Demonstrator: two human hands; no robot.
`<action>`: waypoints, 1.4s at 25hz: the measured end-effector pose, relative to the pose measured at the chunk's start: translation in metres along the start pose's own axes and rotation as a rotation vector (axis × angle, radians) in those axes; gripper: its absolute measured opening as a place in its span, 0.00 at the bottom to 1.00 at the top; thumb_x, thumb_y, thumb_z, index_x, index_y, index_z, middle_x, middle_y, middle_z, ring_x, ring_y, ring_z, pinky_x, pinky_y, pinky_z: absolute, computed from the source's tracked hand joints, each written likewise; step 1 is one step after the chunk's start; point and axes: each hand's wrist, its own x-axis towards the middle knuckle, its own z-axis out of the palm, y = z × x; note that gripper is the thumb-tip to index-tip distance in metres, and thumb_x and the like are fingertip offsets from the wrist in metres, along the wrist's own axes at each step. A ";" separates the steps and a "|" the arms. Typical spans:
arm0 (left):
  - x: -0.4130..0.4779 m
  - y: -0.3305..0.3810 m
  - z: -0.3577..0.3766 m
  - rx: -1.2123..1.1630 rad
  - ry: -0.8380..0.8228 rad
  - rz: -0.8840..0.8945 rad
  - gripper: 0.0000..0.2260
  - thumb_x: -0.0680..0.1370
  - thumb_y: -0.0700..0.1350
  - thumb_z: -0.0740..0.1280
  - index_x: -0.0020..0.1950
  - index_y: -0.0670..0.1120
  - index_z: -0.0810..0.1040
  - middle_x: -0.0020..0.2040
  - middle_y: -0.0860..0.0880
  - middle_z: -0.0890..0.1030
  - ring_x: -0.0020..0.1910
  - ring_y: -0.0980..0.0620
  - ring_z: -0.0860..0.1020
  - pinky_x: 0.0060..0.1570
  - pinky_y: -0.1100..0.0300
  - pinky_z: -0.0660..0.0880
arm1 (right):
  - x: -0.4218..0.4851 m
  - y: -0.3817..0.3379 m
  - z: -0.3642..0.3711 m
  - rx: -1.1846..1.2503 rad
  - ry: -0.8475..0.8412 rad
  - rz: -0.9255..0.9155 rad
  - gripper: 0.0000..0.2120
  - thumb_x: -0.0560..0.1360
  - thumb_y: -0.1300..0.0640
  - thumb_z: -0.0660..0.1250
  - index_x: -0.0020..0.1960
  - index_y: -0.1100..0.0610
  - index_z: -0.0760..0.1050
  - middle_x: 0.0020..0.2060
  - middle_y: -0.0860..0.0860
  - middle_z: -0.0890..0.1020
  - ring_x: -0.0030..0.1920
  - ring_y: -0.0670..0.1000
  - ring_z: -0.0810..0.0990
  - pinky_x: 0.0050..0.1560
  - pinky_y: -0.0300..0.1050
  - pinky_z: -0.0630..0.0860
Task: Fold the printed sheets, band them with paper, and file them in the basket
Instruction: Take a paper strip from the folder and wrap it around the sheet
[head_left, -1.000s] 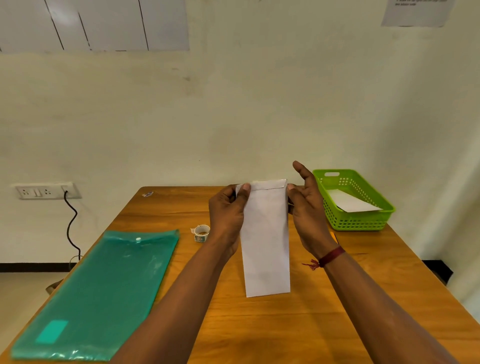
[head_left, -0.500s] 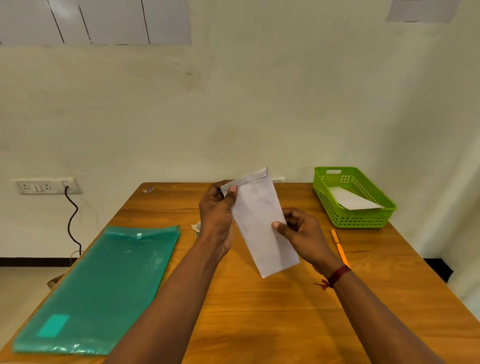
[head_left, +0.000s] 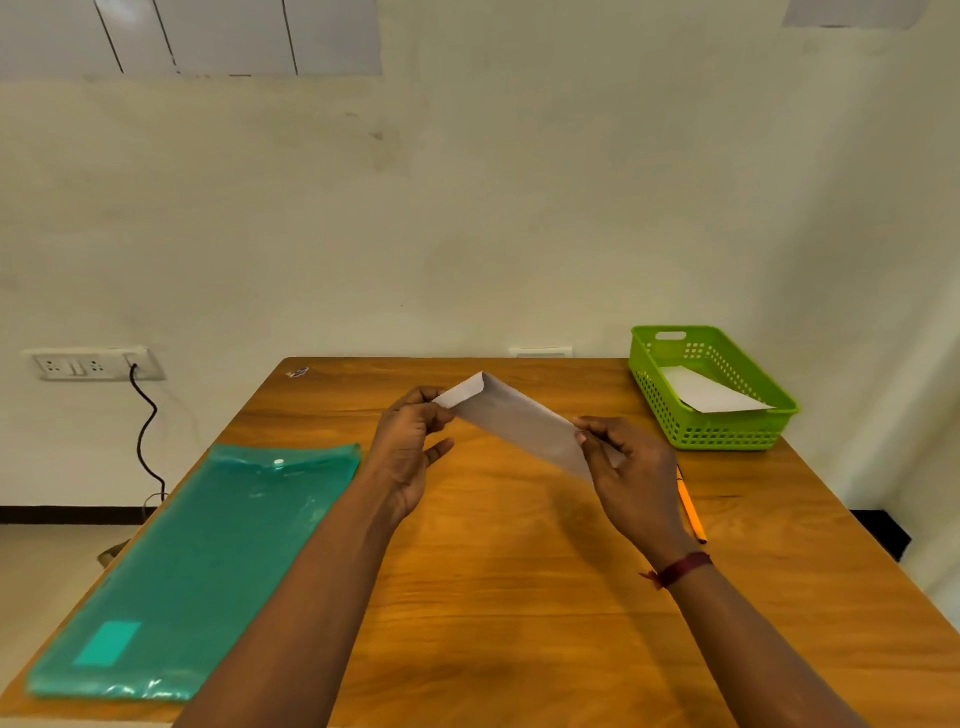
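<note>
At the table's left edge we see a teal plastic folder lying flat; its pale label patch carries no writing we can read. Above mid-table the left hand holds the upper end of the folded sheet in its curled fingers. The right hand grips the lower end, thumb on top, so the sheet slants in the air between them. An orange pencil lies beside the right hand. At far right the green basket holds another white paper.
</note>
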 end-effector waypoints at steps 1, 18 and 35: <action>0.002 -0.004 -0.006 0.041 0.005 -0.047 0.12 0.73 0.32 0.62 0.46 0.48 0.80 0.41 0.49 0.75 0.44 0.51 0.72 0.46 0.52 0.74 | -0.004 0.004 0.001 -0.037 0.010 -0.027 0.09 0.74 0.64 0.71 0.53 0.57 0.83 0.48 0.49 0.85 0.48 0.46 0.82 0.48 0.38 0.77; 0.010 -0.079 -0.050 0.562 0.189 -0.168 0.08 0.74 0.42 0.74 0.52 0.48 0.80 0.48 0.47 0.81 0.44 0.51 0.80 0.33 0.59 0.75 | -0.091 0.034 0.040 -0.376 -0.349 -0.166 0.10 0.73 0.59 0.72 0.54 0.52 0.82 0.53 0.51 0.83 0.55 0.51 0.80 0.52 0.47 0.79; -0.013 -0.129 -0.038 1.544 -0.018 0.553 0.19 0.82 0.55 0.57 0.70 0.50 0.74 0.72 0.47 0.71 0.71 0.48 0.68 0.68 0.49 0.66 | -0.090 0.025 0.049 -0.634 -0.550 -0.145 0.19 0.78 0.45 0.54 0.61 0.49 0.79 0.59 0.48 0.81 0.56 0.48 0.78 0.54 0.46 0.77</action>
